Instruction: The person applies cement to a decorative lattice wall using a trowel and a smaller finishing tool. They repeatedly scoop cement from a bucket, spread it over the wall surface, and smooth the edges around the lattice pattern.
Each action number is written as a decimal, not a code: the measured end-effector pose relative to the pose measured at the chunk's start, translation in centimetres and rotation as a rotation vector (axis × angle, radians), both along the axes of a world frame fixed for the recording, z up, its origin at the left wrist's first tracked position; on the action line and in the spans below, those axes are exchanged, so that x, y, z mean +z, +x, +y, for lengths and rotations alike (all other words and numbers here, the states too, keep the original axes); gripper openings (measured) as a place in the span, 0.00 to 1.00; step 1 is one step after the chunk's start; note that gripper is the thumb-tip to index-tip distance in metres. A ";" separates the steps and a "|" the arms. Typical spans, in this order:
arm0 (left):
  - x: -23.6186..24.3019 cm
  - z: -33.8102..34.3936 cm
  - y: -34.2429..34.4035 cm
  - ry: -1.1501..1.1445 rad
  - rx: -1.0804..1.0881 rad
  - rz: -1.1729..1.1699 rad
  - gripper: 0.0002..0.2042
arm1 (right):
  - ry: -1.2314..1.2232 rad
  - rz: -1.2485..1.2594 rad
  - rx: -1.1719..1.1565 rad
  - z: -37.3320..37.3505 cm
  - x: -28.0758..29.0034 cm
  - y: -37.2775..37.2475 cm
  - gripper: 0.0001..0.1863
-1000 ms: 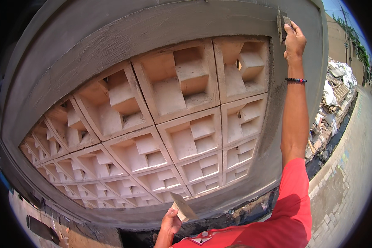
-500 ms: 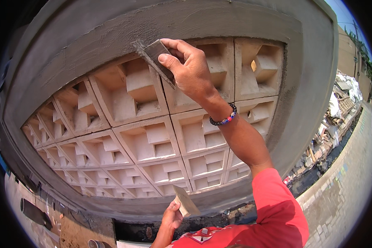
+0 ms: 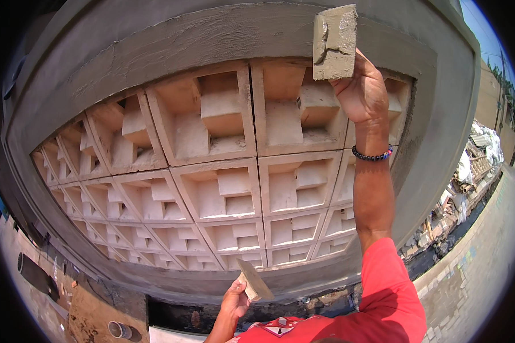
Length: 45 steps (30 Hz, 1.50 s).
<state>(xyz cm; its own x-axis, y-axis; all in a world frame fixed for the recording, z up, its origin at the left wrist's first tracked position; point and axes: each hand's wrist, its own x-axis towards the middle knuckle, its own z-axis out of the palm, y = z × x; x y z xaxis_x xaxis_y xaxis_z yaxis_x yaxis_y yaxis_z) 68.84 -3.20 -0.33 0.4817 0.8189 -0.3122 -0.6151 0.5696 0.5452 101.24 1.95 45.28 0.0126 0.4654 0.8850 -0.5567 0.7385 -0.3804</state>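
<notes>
High at the upper right, my right hand (image 3: 360, 91) is closed round a plastering float (image 3: 335, 43). Its flat face shows, coated in wet grey mortar with a raised, cracked lump. Behind it is the plastered band (image 3: 234, 37) above the blocks; whether the float touches it I cannot tell. Low in the middle, my left hand (image 3: 236, 298) grips a small flat board (image 3: 254, 281) by its near side, tilted. The wall's pale openwork blocks (image 3: 212, 186) fill the space between my hands.
A grey plastered frame (image 3: 440, 143) surrounds the blocks. Below the wall runs a dark ditch (image 3: 180, 316). A bucket (image 3: 119, 330) and a dark cylinder (image 3: 37, 276) stand or lie at lower left. Rubble (image 3: 469, 171) is heaped at right beside paving (image 3: 469, 286).
My right hand has moved right and up from the top edge of the blocks, turning the float so its mortar-covered face shows. My left hand and its board have barely shifted.
</notes>
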 end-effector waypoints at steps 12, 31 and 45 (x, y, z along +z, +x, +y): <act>0.0 1.8 1.1 0.044 -0.085 0.000 0.23 | 0.013 0.107 0.012 -3.9 -5.2 4.1 0.18; 1.4 0.9 5.5 0.023 -0.186 0.092 0.23 | -0.186 -0.301 -1.355 -14.4 -2.2 27.1 0.21; 1.4 -0.4 10.3 0.004 -0.171 0.052 0.15 | 0.233 -0.719 -1.792 -10.4 -7.3 28.7 0.22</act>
